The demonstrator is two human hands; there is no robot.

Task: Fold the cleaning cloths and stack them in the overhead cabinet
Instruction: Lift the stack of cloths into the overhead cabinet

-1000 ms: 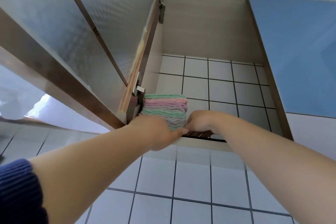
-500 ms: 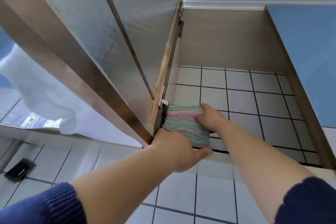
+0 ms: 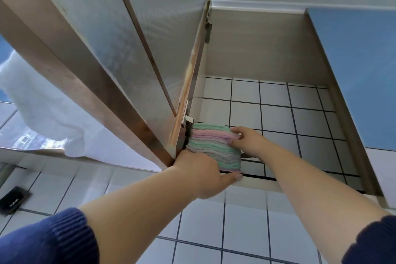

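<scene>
Stack of folded terry cleaning cloths in mint green, pink and lilac [image 3: 214,146], sitting at the front left corner of the open overhead cabinet's shelf [image 3: 252,184], just beside the metal door hinge [image 3: 188,121]. Left hand [image 3: 199,173] against the stack's near left side, thumb stretched flat beneath the bottom edge, other fingers hidden, so grip not readable. Right hand [image 3: 246,138] laid on the stack's right side, fingers relaxed and touching the pink layers. Open frosted-glass door [image 3: 132,38] swung out on the left. White tiled wall [image 3: 278,113] behind the shelf. Navy ribbed sleeves [image 3: 49,240] pushed up both forearms.
</scene>
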